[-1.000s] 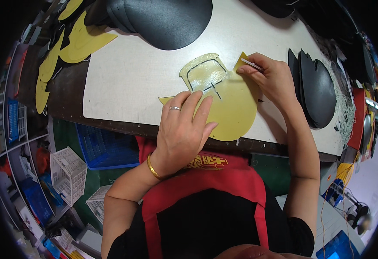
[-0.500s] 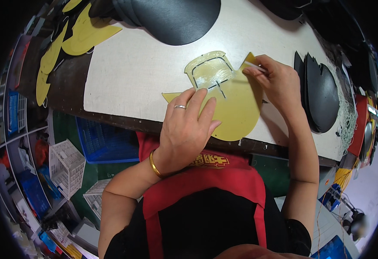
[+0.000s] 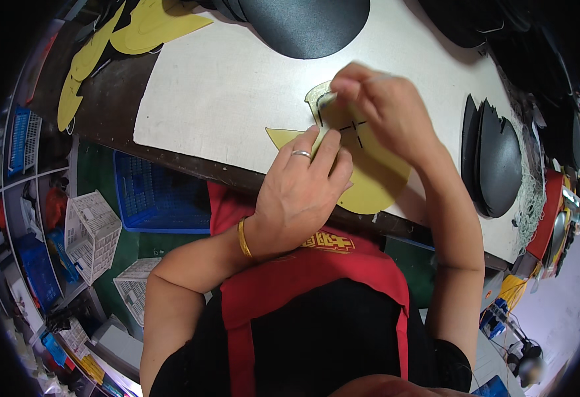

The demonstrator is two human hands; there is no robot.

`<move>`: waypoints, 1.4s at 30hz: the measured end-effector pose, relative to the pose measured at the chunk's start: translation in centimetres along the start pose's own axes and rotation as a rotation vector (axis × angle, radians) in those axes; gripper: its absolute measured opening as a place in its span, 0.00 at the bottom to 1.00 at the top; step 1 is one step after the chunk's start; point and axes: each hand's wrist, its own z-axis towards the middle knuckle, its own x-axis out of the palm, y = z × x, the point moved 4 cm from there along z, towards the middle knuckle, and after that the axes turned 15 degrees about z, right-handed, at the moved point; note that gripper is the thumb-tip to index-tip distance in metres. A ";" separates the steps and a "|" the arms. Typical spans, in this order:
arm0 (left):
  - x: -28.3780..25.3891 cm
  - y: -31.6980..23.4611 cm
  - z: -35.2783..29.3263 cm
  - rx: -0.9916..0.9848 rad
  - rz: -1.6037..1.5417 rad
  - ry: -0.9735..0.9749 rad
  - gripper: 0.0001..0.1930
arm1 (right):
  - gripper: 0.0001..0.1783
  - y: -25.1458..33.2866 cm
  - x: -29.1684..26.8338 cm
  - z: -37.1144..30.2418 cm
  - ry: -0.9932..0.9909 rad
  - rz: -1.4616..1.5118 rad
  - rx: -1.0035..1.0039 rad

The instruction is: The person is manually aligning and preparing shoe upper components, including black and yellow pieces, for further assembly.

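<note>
A flat yellow template (image 3: 377,182) with black lines across it lies near the front edge of the white board. One pointed corner sticks out on its left and a narrower part reaches away from me. My left hand (image 3: 308,165), with a ring and a yellow bangle, rests on its left side with the fingers laid out. Over the far part of the template is my right hand (image 3: 386,109), its fingers closed in a pinch and smeared by motion. A thin white stick was in this pinch; now the fingers mostly hide it.
On the white board (image 3: 190,99) lie black rounded pieces (image 3: 313,30) at the back and more (image 3: 501,162) at the right, beside tangled pale thread (image 3: 533,198). Yellow pieces (image 3: 157,30) lie at the far left. A blue crate (image 3: 161,198) and white baskets (image 3: 92,235) stand below.
My right hand has moved left and away from me, from the template's right corner to above its far part. My left hand stays on the template. The whole view has shifted slightly.
</note>
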 end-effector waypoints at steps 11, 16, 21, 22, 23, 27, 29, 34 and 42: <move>-0.2 0.3 -0.1 -0.011 0.000 -0.013 0.25 | 0.11 1.6 -1.0 -4.8 -0.270 -0.020 -0.147; -0.1 0.2 0.0 -0.018 -0.008 -0.011 0.25 | 0.07 0.0 -1.5 -5.1 -0.270 -0.295 -0.072; 0.0 0.1 0.0 -0.020 0.012 -0.011 0.24 | 0.08 0.7 -0.5 -5.4 -0.330 -0.188 -0.244; 0.1 0.2 0.0 -0.024 0.014 -0.018 0.23 | 0.08 0.5 0.0 -5.3 -0.285 -0.239 -0.224; 0.2 0.2 0.1 -0.029 0.016 -0.025 0.23 | 0.09 0.4 0.0 -5.5 -0.299 -0.249 -0.216; 0.1 0.4 -0.1 -0.041 0.039 -0.051 0.23 | 0.12 1.5 -0.6 -5.5 -0.208 -0.347 -0.099; 0.2 0.2 0.0 -0.031 0.053 -0.056 0.23 | 0.16 1.1 -1.7 -5.6 -0.326 -0.052 0.045; 0.7 0.2 0.0 -0.009 0.070 -0.085 0.22 | 0.15 0.3 -2.2 -5.2 -0.362 -0.136 -0.001; 1.9 0.1 -0.6 -0.003 0.115 -0.130 0.23 | 0.22 -2.9 -3.7 -5.9 -0.410 -0.232 0.498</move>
